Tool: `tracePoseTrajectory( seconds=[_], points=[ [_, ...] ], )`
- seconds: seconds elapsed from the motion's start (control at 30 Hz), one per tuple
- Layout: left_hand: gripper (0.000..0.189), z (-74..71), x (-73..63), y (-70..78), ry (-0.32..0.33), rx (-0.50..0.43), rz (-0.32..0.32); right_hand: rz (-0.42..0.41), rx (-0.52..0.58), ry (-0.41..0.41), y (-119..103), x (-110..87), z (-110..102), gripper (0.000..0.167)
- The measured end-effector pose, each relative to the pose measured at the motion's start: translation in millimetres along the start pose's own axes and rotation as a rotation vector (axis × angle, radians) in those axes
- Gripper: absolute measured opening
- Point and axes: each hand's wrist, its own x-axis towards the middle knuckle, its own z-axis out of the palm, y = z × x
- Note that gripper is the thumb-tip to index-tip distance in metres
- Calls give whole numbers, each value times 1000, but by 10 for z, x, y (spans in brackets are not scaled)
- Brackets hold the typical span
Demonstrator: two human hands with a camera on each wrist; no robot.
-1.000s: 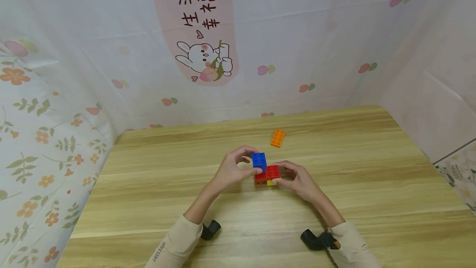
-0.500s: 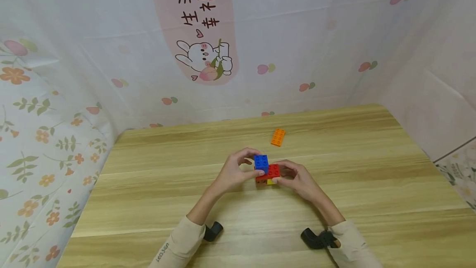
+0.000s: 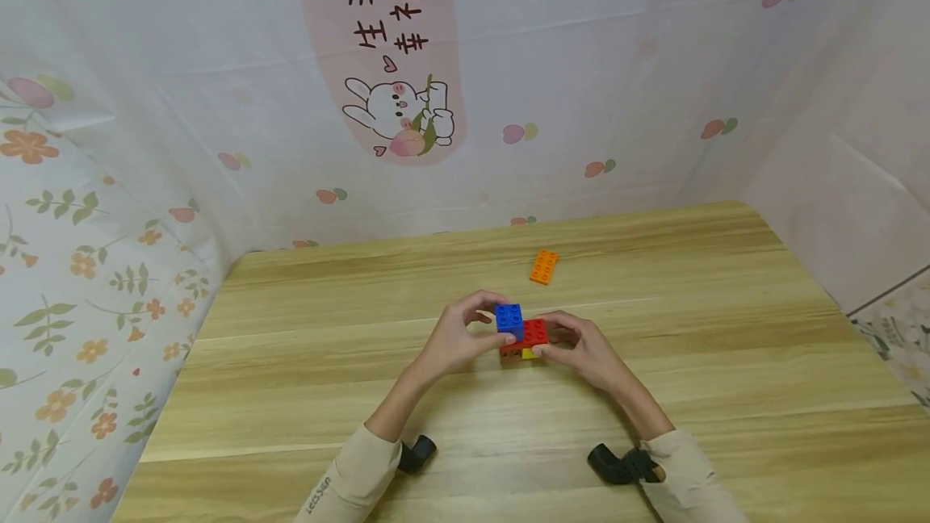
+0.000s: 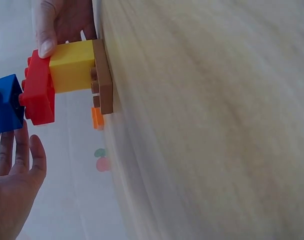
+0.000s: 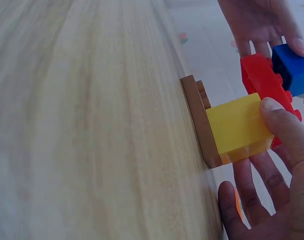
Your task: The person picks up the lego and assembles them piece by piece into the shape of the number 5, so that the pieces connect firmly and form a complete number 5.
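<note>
A blue building block [image 3: 508, 320] is pinched between the thumb and fingers of my left hand [image 3: 458, 339]. It sits over the left end of a red block [image 3: 536, 332], slightly tilted in the left wrist view and close against the red studs; whether it is seated I cannot tell. Under the red block is a yellow block [image 5: 239, 125], standing on one end of a flat brown plate [image 4: 105, 77] that lies on the table. My right hand [image 3: 584, 355] holds the stack from the right, its thumb [image 5: 279, 112] at the joint of yellow and red.
An orange studded plate [image 3: 543, 267] lies on the wooden table [image 3: 327, 394] behind the stack. Black curved pieces [image 3: 621, 466] are at both wrists. A patterned cloth [image 3: 617, 87] hangs along the table's back edge.
The blue block has shifted slightly right, over the red block's left end, along with my left hand. My right hand has kept its hold on the stack.
</note>
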Motion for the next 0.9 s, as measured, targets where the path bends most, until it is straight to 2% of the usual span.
tracePoseTrajectory(
  seconds=[0.37,0.7,0.9],
  points=[
    [37,12,-8,-59,-5,33,-22,15,-12,5,-21,-5,2,34],
    [38,14,-10,-63,-4,60,4,20,-7,7,-23,-4,5,35],
    [37,19,-17,-47,1,37,8,14,-11,7,-15,-3,8,34]
  ],
)
